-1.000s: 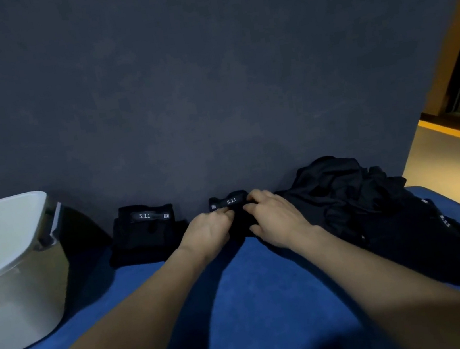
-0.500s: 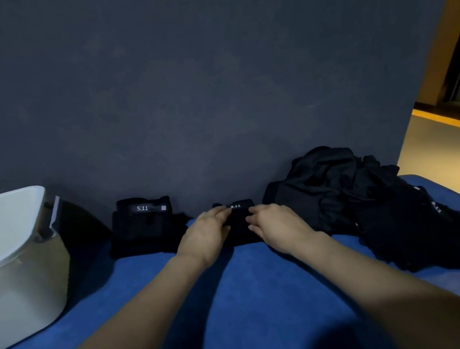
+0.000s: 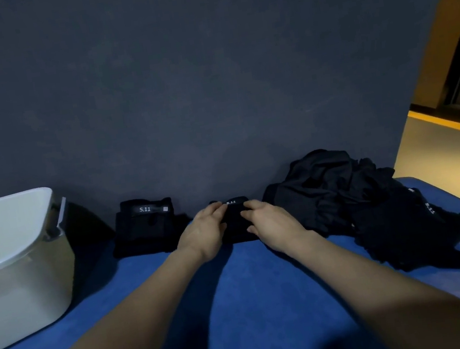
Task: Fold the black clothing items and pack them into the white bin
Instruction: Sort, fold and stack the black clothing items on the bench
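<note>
Black garment (image 3: 234, 218) sits mid-frame between your left hand (image 3: 203, 233) and right hand (image 3: 272, 224), both pressing it flat-fingered; white bin (image 3: 12, 266) lies far left.

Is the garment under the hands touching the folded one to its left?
Cannot tell. In the head view the left hand covers the space between the small garment and the folded garment.

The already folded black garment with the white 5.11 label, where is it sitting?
In the head view the folded black garment with the white 5.11 label lies left of centre on the blue surface, against the dark wall, between the white plastic bin and the left hand.
</note>
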